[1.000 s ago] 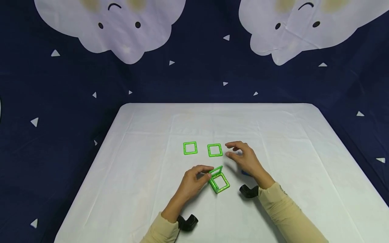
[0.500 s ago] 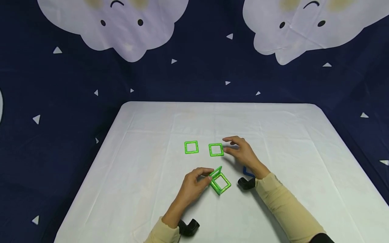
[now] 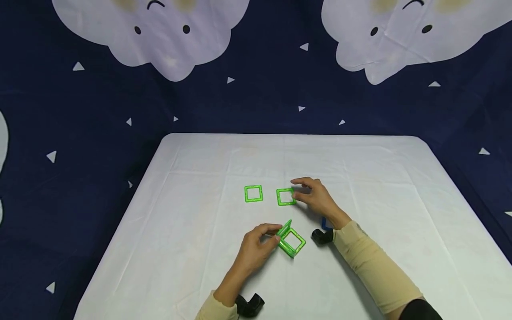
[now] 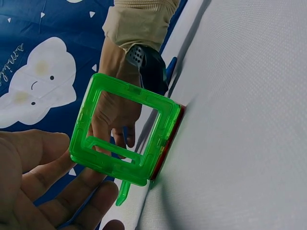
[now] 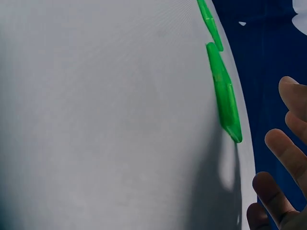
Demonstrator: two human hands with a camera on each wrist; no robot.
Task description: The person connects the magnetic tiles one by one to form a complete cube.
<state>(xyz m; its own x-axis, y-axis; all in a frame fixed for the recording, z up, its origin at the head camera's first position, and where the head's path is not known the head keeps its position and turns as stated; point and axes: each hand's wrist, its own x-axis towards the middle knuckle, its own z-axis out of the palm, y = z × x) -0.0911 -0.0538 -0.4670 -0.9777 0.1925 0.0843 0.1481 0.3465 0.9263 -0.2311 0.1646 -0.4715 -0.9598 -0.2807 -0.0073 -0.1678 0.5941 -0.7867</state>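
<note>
With its thumb and fingers, my left hand [image 3: 256, 251] grips a small structure of joined green magnetic tiles [image 3: 286, 249]: one square lies flat and others stand up from its edges. In the left wrist view an upright square tile [image 4: 82, 124] fills the middle, thumb at its side. My right hand [image 3: 318, 198] hovers with thumb and index apart at the right edge of a flat green magnetic tile [image 3: 285, 204]. The right wrist view shows that tile [image 5: 224, 96] edge-on, left of the spread fingers [image 5: 283, 148]. To its left lies another green square tile [image 3: 254, 200].
A blue tile [image 3: 325, 224] lies partly hidden under the right wrist. Black wrist devices [image 3: 250, 306] hang below both sleeves. The white-covered table [image 3: 180, 213] meets a dark blue backdrop [image 3: 264, 106] with clouds at its far edge.
My right hand has moved left and slightly away, and its thumb now overlaps the flat tile's right edge. The left hand still grips the joined tiles, which have turned slightly.
</note>
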